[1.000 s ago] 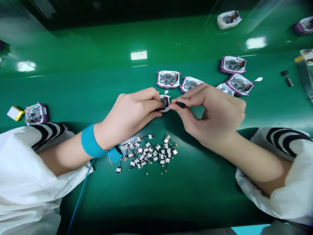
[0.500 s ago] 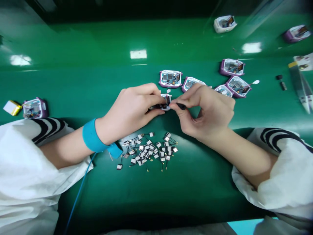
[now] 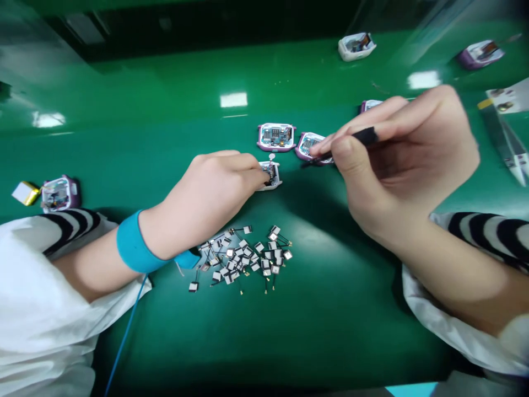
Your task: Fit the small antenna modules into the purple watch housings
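Observation:
My left hand (image 3: 219, 190), with a blue wrist strap (image 3: 138, 242), is closed on a small white watch case (image 3: 273, 179). Its fingers cover the case's left side; circuitry shows inside, and a small white disc (image 3: 271, 157) sticks up at its top edge. To the right, my right hand (image 3: 400, 160) is raised above the table and grips a slim black tool (image 3: 363, 137) between thumb and fingers. The tool's dark tip points left, apart from the white case. Its exact kind cannot be made out.
Purple-and-white watch cases (image 3: 276, 138) lie beyond my hands. Small square parts with short black wires (image 3: 243, 256) are heaped in front. At left, a silver-yellow battery (image 3: 25, 193) lies beside another purple case (image 3: 61, 193). Metal tweezers (image 3: 506, 143) lie far right. A blue cord (image 3: 126, 336) trails from my wrist.
My right hand has drawn back from the white watch case, moving right and up with the black tool. My left hand stays on the case. The view has shifted slightly.

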Motion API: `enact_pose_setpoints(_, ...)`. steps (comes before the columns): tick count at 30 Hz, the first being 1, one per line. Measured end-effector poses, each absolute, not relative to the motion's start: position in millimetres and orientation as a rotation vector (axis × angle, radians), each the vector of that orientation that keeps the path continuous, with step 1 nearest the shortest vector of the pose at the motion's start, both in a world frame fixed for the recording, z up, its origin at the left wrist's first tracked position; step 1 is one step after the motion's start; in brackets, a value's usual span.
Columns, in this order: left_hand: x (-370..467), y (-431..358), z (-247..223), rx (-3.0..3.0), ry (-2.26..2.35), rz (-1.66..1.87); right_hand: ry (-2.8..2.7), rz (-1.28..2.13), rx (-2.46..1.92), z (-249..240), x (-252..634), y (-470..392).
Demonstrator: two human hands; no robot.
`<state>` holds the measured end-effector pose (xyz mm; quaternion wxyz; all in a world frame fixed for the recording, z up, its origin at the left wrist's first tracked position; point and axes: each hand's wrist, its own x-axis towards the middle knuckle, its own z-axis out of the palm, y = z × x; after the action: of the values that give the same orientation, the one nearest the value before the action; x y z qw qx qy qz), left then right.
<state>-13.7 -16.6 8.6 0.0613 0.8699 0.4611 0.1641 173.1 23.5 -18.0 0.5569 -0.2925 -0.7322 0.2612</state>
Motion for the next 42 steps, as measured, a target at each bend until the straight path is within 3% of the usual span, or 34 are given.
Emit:
enact_pose_setpoints(3,-15,-17,7,2.816,1.4,0.425,-1.83,0.722,-0.716,-15,185,20)
enact_pose_setpoints(7,-13,-18,7,2.797,1.421,0.617,-2.093,0.915,-0.777,-3,190,25)
enact_pose_setpoints(16,-12,-23,13,2.572,1.457,0.864,-2.39,0.724,-0.777,1,173,34)
enact_pose_setpoints(36,-9,-23,11,2.634,1.54,0.576,-2.555,0.264,-0.831,-14,174,32)
enact_pose_setpoints(42,-11,-23,11,2.6,1.621,0.423,-2.554,0.265,-0.901,-12,171,33)
